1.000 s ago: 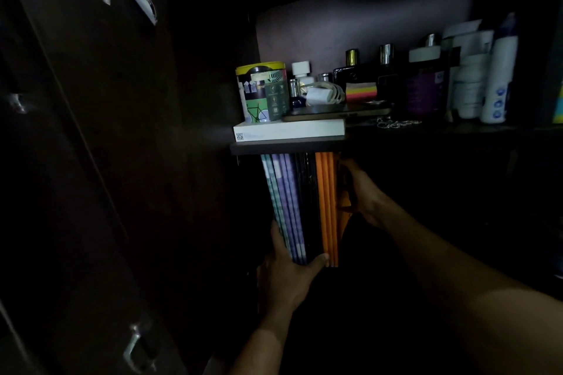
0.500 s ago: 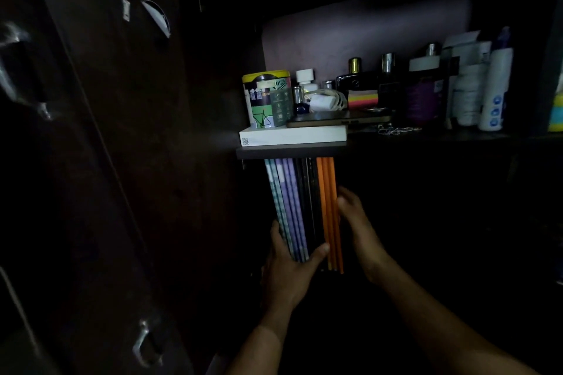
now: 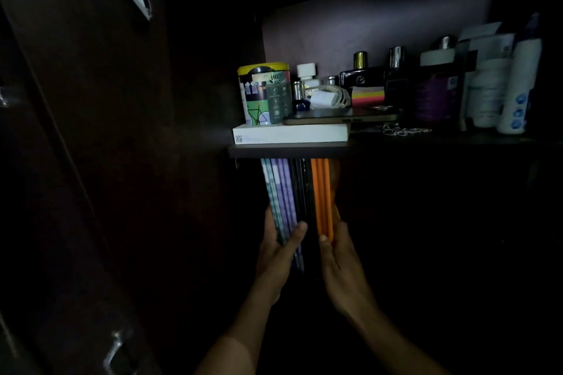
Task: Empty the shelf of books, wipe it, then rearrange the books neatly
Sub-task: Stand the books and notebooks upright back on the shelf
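**Both hands close in on the standing books**

Lower on the stack than half a second ago, the right hand (image 3: 338, 265) has slid from the upper spines of the thin orange paperback books (image 3: 322, 198) to their bottom corner, where its thumb and fingers now pinch them. The left hand (image 3: 278, 256) has hardly shifted: its fingers are behind the teal and purple soft-cover books (image 3: 280, 201), its thumb laid across their front edges, so it grips that side as before. Between the two groups stand some dark-spined books (image 3: 301, 189), hard to make out in the gloom.

All the books stand upright in the dark compartment directly under the brown wooden shelf board (image 3: 289, 151), at its left end. A flat white cardboard box (image 3: 292, 133) lies on that board with a yellow-lidded printed tin (image 3: 263, 94) standing on it.

The step looks like squaring or lifting the stack as one block; which phase of the task this belongs to cannot be told. To do it well, press both outer groups inward so the dark middle books are clamped, and support the bottom edges, since thin soft covers will sag or fan. Draw or push straight, keeping the tops clear of the board's underside.
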`<state>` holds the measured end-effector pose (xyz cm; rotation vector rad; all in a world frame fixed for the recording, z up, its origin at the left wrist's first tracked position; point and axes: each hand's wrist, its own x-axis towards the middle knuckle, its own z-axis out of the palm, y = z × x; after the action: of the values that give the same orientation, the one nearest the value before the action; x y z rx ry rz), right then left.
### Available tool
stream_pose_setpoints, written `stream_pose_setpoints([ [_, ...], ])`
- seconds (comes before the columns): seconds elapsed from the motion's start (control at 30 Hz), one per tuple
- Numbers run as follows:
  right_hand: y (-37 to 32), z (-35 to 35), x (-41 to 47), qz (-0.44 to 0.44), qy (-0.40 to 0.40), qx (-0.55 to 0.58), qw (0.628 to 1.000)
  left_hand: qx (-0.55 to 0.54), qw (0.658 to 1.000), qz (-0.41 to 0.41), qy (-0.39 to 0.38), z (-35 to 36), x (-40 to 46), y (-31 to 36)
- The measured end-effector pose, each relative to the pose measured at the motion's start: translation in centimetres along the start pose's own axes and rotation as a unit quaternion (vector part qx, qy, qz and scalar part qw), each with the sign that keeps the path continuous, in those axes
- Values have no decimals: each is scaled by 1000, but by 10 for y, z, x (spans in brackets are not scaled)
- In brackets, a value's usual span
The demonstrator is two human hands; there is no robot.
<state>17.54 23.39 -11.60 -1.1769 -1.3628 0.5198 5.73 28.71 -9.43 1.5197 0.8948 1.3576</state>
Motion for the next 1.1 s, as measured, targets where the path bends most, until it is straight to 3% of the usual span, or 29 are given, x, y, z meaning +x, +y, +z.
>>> stream_pose_setpoints([
  [0.37, -8, -16, 10, 12, -17, 1, 1000, 21, 1000, 13, 6, -4, 16, 1],
  [0.63, -8, -7, 5, 4, -4, 17, 1000, -11, 999, 14, -46, -10, 20, 4],
  [0.8, -6, -14, 10, 22, -4, 29, 999, -18, 998, 9, -62, -17, 45, 43],
  [0.97, 0, -22, 14, 1, 0, 80, 997, -66, 997, -7, -25, 1, 58, 75],
  [1.1, 2, -17, 18, -19, -14, 25, 999, -64, 998, -14, -1, 1, 59, 71],
])
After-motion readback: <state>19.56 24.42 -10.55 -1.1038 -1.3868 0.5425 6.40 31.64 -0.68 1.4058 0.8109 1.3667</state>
